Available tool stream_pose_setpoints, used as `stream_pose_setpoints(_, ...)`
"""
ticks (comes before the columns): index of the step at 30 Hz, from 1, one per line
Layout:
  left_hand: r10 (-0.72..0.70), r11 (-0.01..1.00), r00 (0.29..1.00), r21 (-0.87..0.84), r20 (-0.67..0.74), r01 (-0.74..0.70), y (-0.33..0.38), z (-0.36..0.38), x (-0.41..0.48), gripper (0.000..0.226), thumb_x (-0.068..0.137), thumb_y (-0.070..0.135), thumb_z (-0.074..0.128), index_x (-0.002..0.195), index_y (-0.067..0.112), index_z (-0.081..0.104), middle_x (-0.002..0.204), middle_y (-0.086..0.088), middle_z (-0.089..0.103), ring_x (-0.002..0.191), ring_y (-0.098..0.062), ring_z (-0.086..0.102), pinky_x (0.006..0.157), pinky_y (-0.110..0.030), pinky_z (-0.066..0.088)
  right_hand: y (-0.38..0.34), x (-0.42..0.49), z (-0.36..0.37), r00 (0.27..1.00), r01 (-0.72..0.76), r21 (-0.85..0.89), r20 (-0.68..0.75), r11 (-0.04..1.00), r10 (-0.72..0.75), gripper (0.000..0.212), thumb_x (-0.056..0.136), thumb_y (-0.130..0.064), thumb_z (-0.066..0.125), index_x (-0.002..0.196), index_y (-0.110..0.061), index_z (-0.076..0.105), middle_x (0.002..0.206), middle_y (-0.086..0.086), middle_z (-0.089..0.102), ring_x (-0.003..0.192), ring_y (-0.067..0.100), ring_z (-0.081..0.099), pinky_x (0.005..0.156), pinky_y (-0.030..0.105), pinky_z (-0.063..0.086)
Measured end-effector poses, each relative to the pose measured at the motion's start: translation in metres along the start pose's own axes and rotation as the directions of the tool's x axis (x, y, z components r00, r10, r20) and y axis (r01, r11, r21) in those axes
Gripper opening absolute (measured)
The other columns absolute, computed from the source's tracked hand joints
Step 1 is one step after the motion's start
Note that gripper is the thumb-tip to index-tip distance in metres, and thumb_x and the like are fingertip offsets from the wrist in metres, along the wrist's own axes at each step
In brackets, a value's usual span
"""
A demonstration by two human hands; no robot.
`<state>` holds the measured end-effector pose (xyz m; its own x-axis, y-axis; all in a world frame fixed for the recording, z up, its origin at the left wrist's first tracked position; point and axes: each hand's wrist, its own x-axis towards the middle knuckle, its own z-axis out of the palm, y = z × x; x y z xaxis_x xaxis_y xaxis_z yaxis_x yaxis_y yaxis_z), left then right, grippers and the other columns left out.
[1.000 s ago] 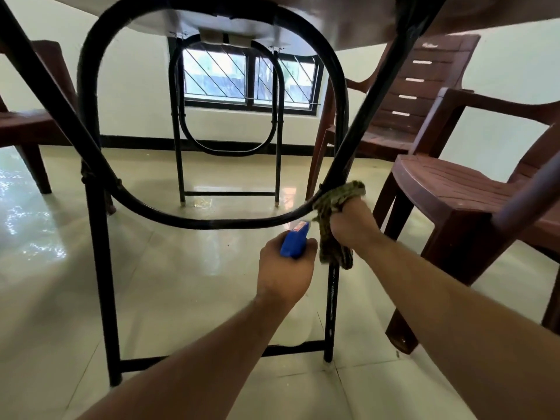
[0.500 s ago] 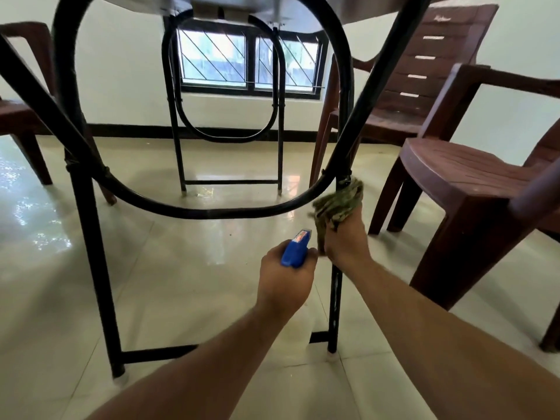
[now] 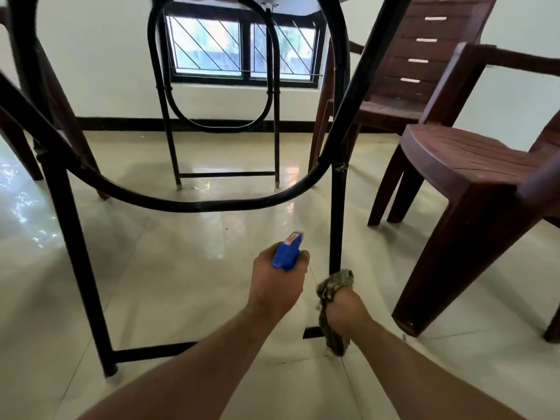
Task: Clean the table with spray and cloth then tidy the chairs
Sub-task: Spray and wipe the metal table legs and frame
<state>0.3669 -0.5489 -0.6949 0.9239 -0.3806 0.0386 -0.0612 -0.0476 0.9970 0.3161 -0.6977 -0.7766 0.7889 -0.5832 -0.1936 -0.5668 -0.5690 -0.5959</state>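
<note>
I look from low down under the table, whose black metal frame (image 3: 194,204) fills the view. My left hand (image 3: 277,283) grips a blue spray bottle (image 3: 286,251), of which only the head shows. My right hand (image 3: 348,310) holds a greenish cloth (image 3: 335,283) wrapped round the lower part of the frame's near right leg (image 3: 336,213), close to the floor. A brown plastic chair (image 3: 472,165) stands just right of that leg, with a second brown chair (image 3: 403,71) behind it.
Part of another brown chair (image 3: 18,140) shows at the far left. The table's far leg frame (image 3: 218,122) stands in front of a barred window (image 3: 242,47). The floor is glossy cream tile (image 3: 169,268).
My right hand slid the cloth down the right leg from the curved joint to near the floor. My left hand with the spray bottle dropped slightly. The view tilted downward.
</note>
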Motion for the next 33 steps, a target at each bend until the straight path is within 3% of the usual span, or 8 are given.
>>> stream_pose_setpoints(7, -0.006, 0.995, 1.0, 0.101, -0.023, 0.008, -0.028, 0.002, 0.001, 0.013, 0.094, 0.017, 0.067, 0.087, 0.006, 0.064, 0.076, -0.023, 0.065, 0.054, -0.021, 0.056, 0.052, -0.026, 0.052, -0.029, 0.008, 0.011, 0.852, 0.322, 0.319, -0.508, 0.891, -0.126, 0.049, 0.089, 0.002, 0.06, 0.134, -0.014, 0.046, 0.112, -0.006, 0.06, 0.101, 0.007, 0.061, 0.092, 0.023, 0.05)
stream_pose_setpoints(13, 0.006, 0.996, 1.0, 0.093, -0.013, -0.005, -0.03, 0.004, 0.005, 0.018, 0.095, 0.018, 0.067, 0.087, 0.003, 0.063, 0.076, -0.025, 0.062, 0.053, -0.021, 0.052, 0.052, -0.026, 0.049, -0.003, 0.002, 0.033, 0.964, -0.064, 0.429, -0.208, 0.901, 0.167, 0.039, 0.09, 0.005, 0.047, 0.125, -0.011, 0.052, 0.115, 0.006, 0.065, 0.099, 0.018, 0.062, 0.083, 0.025, 0.047)
stream_pose_setpoints(16, -0.001, 0.996, 1.0, 0.091, -0.017, 0.002, -0.032, 0.005, 0.004, 0.016, 0.094, 0.015, 0.067, 0.086, 0.002, 0.064, 0.074, -0.023, 0.063, 0.052, -0.02, 0.054, 0.049, -0.021, 0.05, -0.035, -0.016, 0.012, 0.871, 0.346, 0.575, -0.491, 0.741, -0.026, 0.067, 0.09, 0.017, 0.046, 0.148, -0.013, 0.035, 0.13, -0.002, 0.056, 0.118, 0.004, 0.056, 0.097, 0.01, 0.04)
stream_pose_setpoints(19, -0.012, 0.995, 1.0, 0.098, -0.009, 0.013, -0.035, 0.004, 0.003, 0.01, 0.093, 0.01, 0.065, 0.085, 0.006, 0.066, 0.074, -0.022, 0.065, 0.053, -0.02, 0.054, 0.051, -0.029, 0.051, -0.043, -0.015, 0.002, 0.622, 0.643, 0.043, -0.612, 0.765, -0.488, 0.086, 0.089, 0.008, 0.046, 0.161, -0.024, 0.012, 0.163, 0.005, 0.027, 0.151, 0.021, 0.026, 0.122, 0.038, 0.026)
stream_pose_setpoints(20, -0.014, 0.995, 1.0, 0.1, -0.013, 0.015, -0.035, 0.002, 0.003, 0.009, 0.093, 0.01, 0.065, 0.085, 0.006, 0.066, 0.074, -0.022, 0.065, 0.053, -0.019, 0.054, 0.051, -0.031, 0.051, -0.031, -0.01, 0.002, 0.556, 0.596, -0.287, -0.526, 0.75, -0.643, 0.081, 0.088, -0.001, 0.044, 0.161, -0.022, 0.015, 0.167, 0.009, 0.017, 0.155, 0.028, 0.013, 0.124, 0.047, 0.017)
stream_pose_setpoints(22, -0.014, 0.996, 0.999, 0.092, -0.032, 0.017, -0.034, -0.002, 0.002, 0.011, 0.094, 0.012, 0.065, 0.085, 0.005, 0.065, 0.074, -0.024, 0.065, 0.052, -0.019, 0.054, 0.051, -0.034, 0.053, 0.007, -0.001, 0.0, 0.59, 0.506, -0.646, -0.223, 0.571, -0.776, 0.071, 0.087, -0.017, 0.04, 0.157, -0.014, 0.029, 0.166, 0.01, 0.02, 0.155, 0.028, -0.001, 0.124, 0.05, 0.006)
stream_pose_setpoints(27, 0.003, 0.994, 0.999, 0.108, -0.049, 0.002, -0.035, -0.01, 0.001, 0.014, 0.096, 0.015, 0.065, 0.087, 0.005, 0.064, 0.077, -0.026, 0.065, 0.053, -0.019, 0.054, 0.049, -0.02, 0.05, 0.059, 0.0, -0.021, 0.534, 0.588, -0.802, 0.29, 0.103, -0.794, 0.065, 0.085, -0.027, 0.037, 0.146, -0.009, 0.049, 0.16, 0.009, 0.034, 0.152, 0.023, 0.015, 0.124, 0.042, -0.002)
stream_pose_setpoints(33, -0.01, 0.994, 0.999, 0.11, -0.036, 0.014, -0.043, 0.0, -0.002, 0.017, 0.094, 0.014, 0.066, 0.087, 0.0, 0.063, 0.077, -0.028, 0.062, 0.054, -0.021, 0.051, 0.054, -0.03, 0.05, 0.032, -0.004, -0.041, 0.625, 0.554, -0.797, 0.211, 0.238, -0.751, 0.066, 0.088, -0.024, 0.032, 0.153, -0.011, 0.036, 0.162, 0.008, 0.029, 0.153, 0.024, 0.02, 0.124, 0.048, 0.008)
